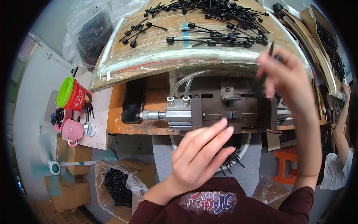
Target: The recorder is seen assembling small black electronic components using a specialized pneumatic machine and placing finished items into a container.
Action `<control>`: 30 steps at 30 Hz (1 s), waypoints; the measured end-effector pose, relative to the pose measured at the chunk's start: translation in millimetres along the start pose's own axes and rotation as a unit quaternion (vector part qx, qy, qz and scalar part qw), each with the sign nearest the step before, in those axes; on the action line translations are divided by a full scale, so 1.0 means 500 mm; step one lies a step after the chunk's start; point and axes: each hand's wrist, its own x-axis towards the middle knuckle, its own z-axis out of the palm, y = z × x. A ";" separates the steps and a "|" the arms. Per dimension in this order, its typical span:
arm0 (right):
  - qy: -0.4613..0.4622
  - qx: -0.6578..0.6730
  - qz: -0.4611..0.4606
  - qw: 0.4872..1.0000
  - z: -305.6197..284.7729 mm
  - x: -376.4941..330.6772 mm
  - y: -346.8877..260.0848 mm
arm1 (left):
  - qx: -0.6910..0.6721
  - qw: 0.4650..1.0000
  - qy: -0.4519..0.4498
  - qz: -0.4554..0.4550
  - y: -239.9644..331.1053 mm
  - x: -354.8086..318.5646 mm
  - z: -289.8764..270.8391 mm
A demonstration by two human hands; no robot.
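Observation:
My left hand [201, 156] is stretched out flat in front of a metal clamping fixture [179, 117], its fingertips close to a small dark block [229, 115] on a thin rod. Nothing shows in that hand. Raised over the fixture's right end, my right hand [283, 71] is somewhat blurred. Its fingers are closed on a thin black plastic tie [271, 48], whose tip sticks up above them. Beyond the fixture, many similar black ties with thick heads [220, 11] lie in a heap, with several spread nearer on the plastic-wrapped cardboard [160, 46].
Clear hoses [182, 80] rise from the fixture's cylinder. A phone [133, 99] lies left of it, beyond it a red tub [80, 96] and pink cup [73, 129]. A white-rimmed container [244, 149] holds black pieces below. A fan [55, 167] stands left; another person's arm [341, 123] shows right.

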 end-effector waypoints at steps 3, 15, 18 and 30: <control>-0.057 0.115 0.110 0.986 0.047 -0.085 0.048 | -0.048 0.999 -0.025 0.010 0.005 0.018 0.023; 0.051 0.012 0.002 0.999 0.021 -0.201 0.108 | 0.028 0.989 -0.144 -0.032 -0.007 -0.047 0.058; 0.076 0.021 -0.070 0.994 0.028 -0.212 0.107 | 0.086 0.985 -0.147 0.001 -0.022 -0.060 0.089; 0.026 -0.184 -0.165 0.969 0.016 -0.249 0.131 | 0.141 0.970 -0.199 -0.020 -0.020 -0.025 0.085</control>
